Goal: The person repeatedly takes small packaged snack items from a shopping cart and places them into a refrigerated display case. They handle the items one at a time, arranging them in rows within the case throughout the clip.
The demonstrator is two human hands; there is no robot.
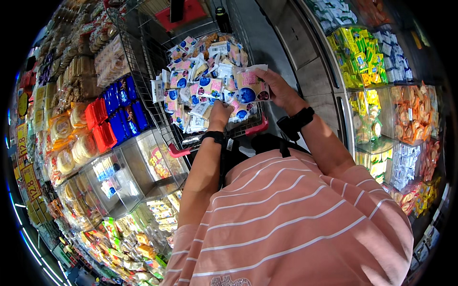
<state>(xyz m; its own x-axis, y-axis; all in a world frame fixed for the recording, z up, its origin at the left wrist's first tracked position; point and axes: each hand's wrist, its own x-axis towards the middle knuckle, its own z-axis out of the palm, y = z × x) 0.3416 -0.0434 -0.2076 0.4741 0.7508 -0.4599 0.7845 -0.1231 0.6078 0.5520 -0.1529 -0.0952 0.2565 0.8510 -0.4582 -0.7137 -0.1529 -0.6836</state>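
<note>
A wire shopping cart (pixel 162 134) with red handle corners stands before me, heaped with small snack packets (pixel 211 85) in white wrappers with blueberry pictures and pink printing. My right hand (pixel 281 89) pinches one blueberry snack packet (pixel 248 87) by its right side, above the right part of the heap. Lower and further left, my left hand (pixel 220 114) reaches into the pile, its fingers bent against the packets. Its fingertips are partly hidden, so whether it grips one is unclear. Both wrists wear black bands.
Clear plastic bins (pixel 114 178) of wrapped snacks line the left side, with blue packs (pixel 123 111) and red packs (pixel 100 123) above. More snack bins (pixel 372 118) stand at right over wooden cabinet fronts (pixel 300 39). A dark bottle (pixel 222 19) is at the cart's far end.
</note>
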